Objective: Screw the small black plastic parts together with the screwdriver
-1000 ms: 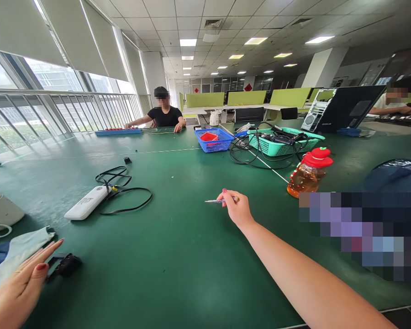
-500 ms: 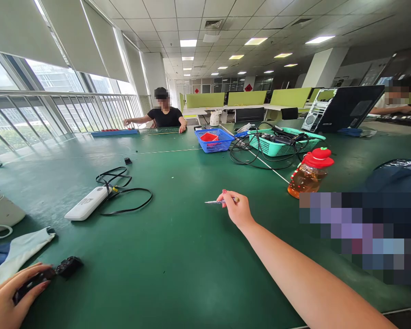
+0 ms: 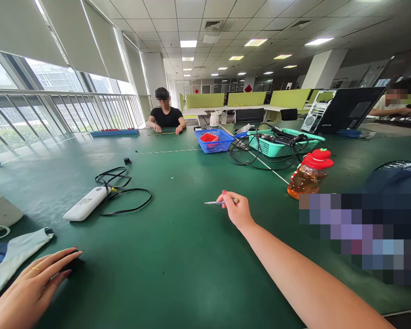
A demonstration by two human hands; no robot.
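Note:
My right hand (image 3: pixel 236 209) is closed around a small screwdriver (image 3: pixel 212 202) with a thin metal tip and a brass-coloured end. The tip points left, a little above the green table. At the lower left, my left hand (image 3: pixel 43 278) reaches over a black object (image 3: pixel 76 266) on the table. Its fingers are stretched out and cover most of that object, so its kind does not show. Just behind this hand lies a pale blue cloth-like piece (image 3: pixel 23 246).
A white power bank-like device (image 3: pixel 87 204) with a black cord lies at mid left. Farther back are a blue basket (image 3: pixel 214 145), a green basket (image 3: pixel 270 148) with cables, and a red-lidded bottle (image 3: pixel 308 178). A person (image 3: pixel 166 116) sits across the table (image 3: pixel 192 265).
My left hand has moved right and its fingers have straightened over the black object. My right hand has stayed in place. The person across has brought one arm in from the blue tray.

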